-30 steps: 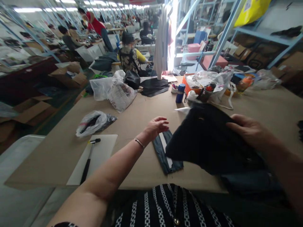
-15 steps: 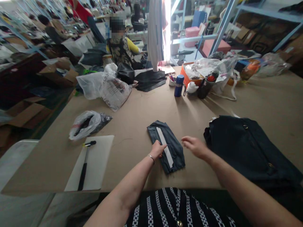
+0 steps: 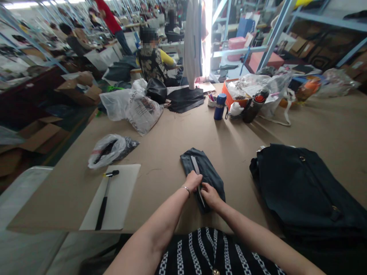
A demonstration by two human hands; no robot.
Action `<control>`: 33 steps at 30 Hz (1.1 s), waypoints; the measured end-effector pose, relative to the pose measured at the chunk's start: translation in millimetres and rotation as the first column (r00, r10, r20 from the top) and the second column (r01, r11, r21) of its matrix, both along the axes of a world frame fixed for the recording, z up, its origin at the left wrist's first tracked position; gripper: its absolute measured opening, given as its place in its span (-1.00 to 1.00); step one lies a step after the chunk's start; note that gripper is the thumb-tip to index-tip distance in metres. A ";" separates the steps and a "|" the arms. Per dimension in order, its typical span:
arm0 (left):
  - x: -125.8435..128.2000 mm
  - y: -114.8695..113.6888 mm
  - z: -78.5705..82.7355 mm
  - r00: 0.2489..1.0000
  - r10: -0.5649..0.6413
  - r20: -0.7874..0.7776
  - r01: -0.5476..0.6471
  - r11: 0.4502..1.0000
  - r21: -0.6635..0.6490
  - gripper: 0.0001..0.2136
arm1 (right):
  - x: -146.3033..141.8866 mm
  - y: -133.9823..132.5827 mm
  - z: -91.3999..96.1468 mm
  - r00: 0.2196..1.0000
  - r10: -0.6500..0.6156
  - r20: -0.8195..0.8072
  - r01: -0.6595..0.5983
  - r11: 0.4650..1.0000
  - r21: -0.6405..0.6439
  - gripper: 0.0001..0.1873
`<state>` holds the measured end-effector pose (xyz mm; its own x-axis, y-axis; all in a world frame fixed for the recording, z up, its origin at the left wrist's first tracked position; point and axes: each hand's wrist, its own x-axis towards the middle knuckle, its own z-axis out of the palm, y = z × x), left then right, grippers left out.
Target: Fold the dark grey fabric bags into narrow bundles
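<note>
A small folded piece of dark denim (image 3: 208, 172) lies on the brown table (image 3: 172, 145) in front of me, with a pale strip (image 3: 195, 165) running along it. My left hand (image 3: 192, 180) is closed on the near part of that strip. My right hand (image 3: 210, 194) pinches the strip's near end just beside the left hand. A stack of dark garments (image 3: 304, 187) rests to the right, untouched.
A hammer (image 3: 103, 198) lies on a white board (image 3: 114, 196) at the left, beside a plastic bag (image 3: 107, 149). Further back stand a blue bottle (image 3: 220, 106), a dark bottle (image 3: 254, 105), an orange tray and more bags. Other people work at far benches.
The dark garment my right hand held went down on the right of the table. Both hands then came together on the denim piece, and the pale strip now looks narrower.
</note>
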<state>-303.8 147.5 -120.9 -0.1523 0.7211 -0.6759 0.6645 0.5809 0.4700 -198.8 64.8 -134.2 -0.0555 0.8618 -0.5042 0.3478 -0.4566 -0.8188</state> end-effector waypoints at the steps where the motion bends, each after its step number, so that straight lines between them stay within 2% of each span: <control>1: -3.3 -2.6 2.1 0.998 0.032 0.047 -0.031 0.999 -0.007 -0.74 | 0.3 -3.5 1.1 1.000 -0.003 -0.019 0.004 1.000 0.020 -0.59; 3: -10.6 -10.0 9.3 0.982 0.098 0.160 -0.097 0.995 -0.016 -0.80 | 4.7 -5.0 4.2 0.999 -0.045 -0.022 0.046 0.997 0.067 -0.57; 6: -19.3 -25.5 28.5 0.923 0.161 0.348 -0.164 0.986 -0.022 -0.78 | 16.1 6.8 11.7 0.990 -0.137 0.005 0.136 0.986 0.095 -0.40; 9: -20.8 -43.5 54.2 0.833 0.148 0.533 -0.162 0.987 -0.021 -0.70 | 20.7 26.4 24.6 0.992 -0.112 -0.065 0.115 0.992 0.047 -0.21; 10: -20.4 -49.2 62.7 0.787 0.151 0.598 -0.172 0.985 -0.023 -0.67 | 19.2 31.7 30.5 0.990 -0.072 -0.118 0.077 0.996 0.035 -0.23; 13: -23.3 -63.7 83.9 0.639 0.245 0.729 -0.291 0.954 -0.066 -0.59 | 6.8 37.0 52.0 0.950 0.084 -0.300 -0.073 0.996 0.049 -0.49; 15: -33.2 -70.9 93.7 0.560 0.335 0.758 -0.382 0.916 -0.122 -0.56 | -4.1 31.9 67.6 0.914 0.173 -0.367 -0.151 0.985 0.088 -0.61; 18: -57.6 -79.5 106.6 0.472 0.410 0.780 -0.433 0.879 -0.200 -0.55 | -15.3 21.9 87.2 0.865 0.257 -0.431 -0.216 0.966 0.142 -0.68; 20: -71.4 -86.4 119.3 0.450 0.412 0.792 -0.420 0.881 -0.220 -0.61 | -13.7 21.3 94.1 0.845 0.261 -0.467 -0.231 0.965 0.121 -0.62; 22: -75.5 -96.5 138.1 0.413 0.359 0.837 -0.344 0.912 -0.222 -0.70 | -2.4 27.9 95.2 0.871 0.179 -0.457 -0.162 0.984 0.076 -0.57; 25: -59.8 -114.5 172.7 0.265 0.246 0.932 -0.046 0.969 -0.243 -0.62 | 23.9 47.2 90.1 0.912 0.018 -0.409 0.011 0.998 0.068 -0.63; 27: -43.0 -118.7 191.5 0.164 0.222 0.961 0.117 0.963 -0.242 -0.54 | 36.6 59.4 89.1 0.876 -0.064 -0.478 0.091 0.995 0.034 -0.67; 28: -36.9 -116.3 197.9 0.130 0.218 0.967 0.144 0.961 -0.236 -0.53 | 39.7 63.0 91.3 0.837 -0.096 -0.539 0.113 0.994 0.000 -0.68; 30: -35.1 -102.7 204.6 0.111 0.207 0.972 0.092 0.972 -0.217 -0.56 | 40.5 62.1 103.8 0.740 -0.130 -0.660 0.109 0.991 -0.073 -0.62; 31: -40.1 -93.1 205.5 0.129 0.192 0.973 0.039 0.979 -0.198 -0.59 | 40.0 57.1 114.2 0.693 -0.117 -0.712 0.076 0.993 -0.089 -0.58; 32: -48.5 -82.8 205.6 0.169 0.172 0.970 -0.019 0.985 -0.171 -0.63 | 40.0 49.4 127.1 0.664 -0.074 -0.744 0.026 0.997 -0.076 -0.54; 33: -59.0 -72.6 205.4 0.234 0.145 0.961 -0.074 0.989 -0.131 -0.67 | 40.9 39.5 141.5 0.668 0.005 -0.744 -0.035 0.999 -0.025 -0.49</control>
